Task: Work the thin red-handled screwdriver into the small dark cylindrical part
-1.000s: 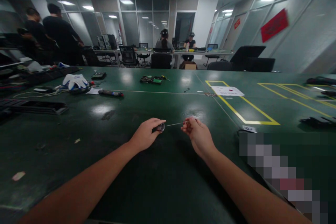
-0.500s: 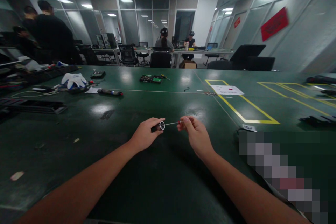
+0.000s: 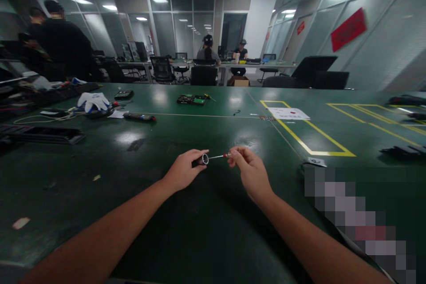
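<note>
My left hand (image 3: 182, 169) is closed around a dark cylinder with a silver-rimmed round end (image 3: 205, 159), which faces right; its kind I cannot tell. A screwdriver (image 3: 226, 155) with a thin shaft and a reddish clear handle is pinched in my right hand (image 3: 249, 167). Its shaft points left, and the tip meets or enters the cylinder's round end; the exact contact is too small to make out. Both hands are above the green tabletop (image 3: 186, 239), and the fingers hide most of the cylinder and handle.
At the left lie white gloves (image 3: 93, 102), a pen-like dark tool (image 3: 140, 117) and a black tray-like part (image 3: 43, 134). Farther back is a green circuit board (image 3: 196, 100). A white sheet (image 3: 289, 113) overlaps the yellow tape outline (image 3: 328, 147). People are in the background.
My right hand's fingers have shifted slightly on the screwdriver, and more of its reddish handle shows. My left hand and the cylinder have hardly moved.
</note>
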Tool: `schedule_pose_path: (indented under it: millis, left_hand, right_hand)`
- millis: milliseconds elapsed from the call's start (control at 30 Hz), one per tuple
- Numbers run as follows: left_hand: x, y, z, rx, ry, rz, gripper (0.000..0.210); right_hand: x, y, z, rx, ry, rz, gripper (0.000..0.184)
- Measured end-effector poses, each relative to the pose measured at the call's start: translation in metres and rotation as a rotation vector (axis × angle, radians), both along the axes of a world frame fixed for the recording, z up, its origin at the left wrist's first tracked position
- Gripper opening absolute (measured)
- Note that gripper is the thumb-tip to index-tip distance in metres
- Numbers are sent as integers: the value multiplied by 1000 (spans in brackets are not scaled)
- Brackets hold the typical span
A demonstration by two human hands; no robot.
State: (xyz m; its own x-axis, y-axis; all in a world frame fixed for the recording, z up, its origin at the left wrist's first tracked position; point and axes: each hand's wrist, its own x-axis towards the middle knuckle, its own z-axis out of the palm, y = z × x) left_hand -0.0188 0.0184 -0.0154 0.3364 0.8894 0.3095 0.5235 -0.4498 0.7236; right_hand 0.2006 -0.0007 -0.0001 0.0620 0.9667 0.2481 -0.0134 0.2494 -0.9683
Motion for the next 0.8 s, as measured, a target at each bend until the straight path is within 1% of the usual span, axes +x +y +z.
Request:
schedule_pose_path:
  millis: [67, 133, 200, 267, 333, 367, 467, 633, 800]
  left_hand:
    - [0, 0, -1, -14, 14, -5, 51]
    - [0, -1, -1, 2, 28, -23, 52]
    - [0, -2, 0, 53, 50, -60, 51]
    - [0, -1, 1, 108, 69, -86, 50]
    - [1, 1, 2, 127, 90, -82, 48]
    - [1, 2, 2, 119, 100, -73, 48]
    - [1, 3, 2, 78, 120, -63, 50]
    - [1, 2, 0, 52, 120, -40, 47]
    - [-1, 2, -2, 42, 154, -6, 47]
  right_hand:
    - [0, 4, -6, -13, 26, 3, 30]
    - [0, 8, -12, -63, 95, -3, 33]
    - [2, 12, -16, -137, 189, -4, 34]
    - [5, 16, -18, -241, 304, 29, 32]
    - [8, 19, -18, -345, 417, 52, 28]
    - [10, 20, -17, -363, 451, 39, 26]
    - [11, 21, -17, -307, 439, -17, 24]
    - [9, 18, -17, -186, 290, -83, 27]
    - [10, 19, -18, -160, 188, -148, 27]
